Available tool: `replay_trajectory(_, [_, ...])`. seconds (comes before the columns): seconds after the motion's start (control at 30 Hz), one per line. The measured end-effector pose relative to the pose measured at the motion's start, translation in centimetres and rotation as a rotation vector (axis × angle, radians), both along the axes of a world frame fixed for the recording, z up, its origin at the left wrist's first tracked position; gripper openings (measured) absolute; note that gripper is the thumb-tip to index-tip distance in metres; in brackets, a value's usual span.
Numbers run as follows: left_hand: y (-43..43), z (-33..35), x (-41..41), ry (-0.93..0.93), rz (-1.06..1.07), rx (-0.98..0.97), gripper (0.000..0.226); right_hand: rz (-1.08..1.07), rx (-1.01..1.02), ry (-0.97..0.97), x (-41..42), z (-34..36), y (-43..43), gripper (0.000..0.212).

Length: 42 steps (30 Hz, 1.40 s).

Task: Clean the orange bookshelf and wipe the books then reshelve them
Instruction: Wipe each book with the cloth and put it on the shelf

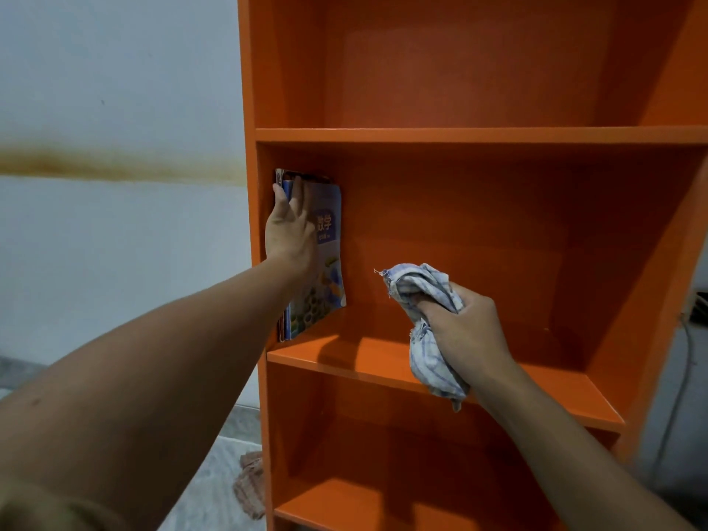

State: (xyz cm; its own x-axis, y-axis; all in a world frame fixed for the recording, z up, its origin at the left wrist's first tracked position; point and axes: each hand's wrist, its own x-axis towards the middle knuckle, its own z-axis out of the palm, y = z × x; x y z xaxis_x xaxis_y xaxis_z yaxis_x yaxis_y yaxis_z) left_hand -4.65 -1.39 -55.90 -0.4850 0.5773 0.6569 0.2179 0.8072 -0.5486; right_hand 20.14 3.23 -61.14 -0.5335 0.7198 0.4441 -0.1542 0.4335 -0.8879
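The orange bookshelf point(459, 136) fills the right of the head view. A few thin books point(325, 262) stand upright at the left end of its middle shelf, leaning on the side panel; the front one has a blue cover. My left hand point(289, 228) lies flat against that cover with straight fingers, thumb by the spines. My right hand point(467, 327) grips a bunched white cloth with blue checks point(425, 300) over the middle shelf board, to the right of the books and apart from them.
A pale wall with a brownish stain band point(115, 166) runs left of the bookshelf. A pinkish rag point(251, 484) lies on the tiled floor by the shelf's lower left. A cable point(689, 339) hangs at the far right.
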Motion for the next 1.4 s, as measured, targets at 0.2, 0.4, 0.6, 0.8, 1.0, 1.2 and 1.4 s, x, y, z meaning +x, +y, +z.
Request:
replay_trajectory(0.2, [0.1,1.6,-0.2,-0.008,-0.003,0.019,0.082,0.010,-0.019,0.003,-0.5,0.0,0.2,0.020])
replay_trajectory(0.4, [0.2,1.7,0.2,-0.013,-0.069,-0.001,0.074,-0.007,-0.006,-0.003,-0.6,0.2,0.3,0.020])
replay_trajectory(0.6, [-0.5,1.5,1.7,-0.102,-0.202,-0.019,0.069,-0.013,0.012,-0.003,-0.2,0.2,0.4,0.019])
replay_trajectory(0.8, [-2.1,-2.8,7.8,-0.534,-0.727,0.112,0.032,-0.021,-0.021,-0.036,2.6,-2.6,-0.6,0.020])
replay_trajectory(1.0, [-4.6,-11.3,14.2,-1.006,-1.053,0.190,0.034,-0.052,-0.130,-0.092,8.8,-10.9,-3.1,0.026])
replay_trajectory(1.2, [-5.0,-25.0,20.2,-1.516,-0.941,0.185,0.021,-0.200,-0.315,-0.273,15.0,-25.3,-4.6,0.018])
replay_trajectory(1.4, [-7.9,-41.9,24.1,-1.920,-0.419,0.165,0.041,-0.314,-0.179,-0.505,19.1,-35.4,-6.8,0.018])
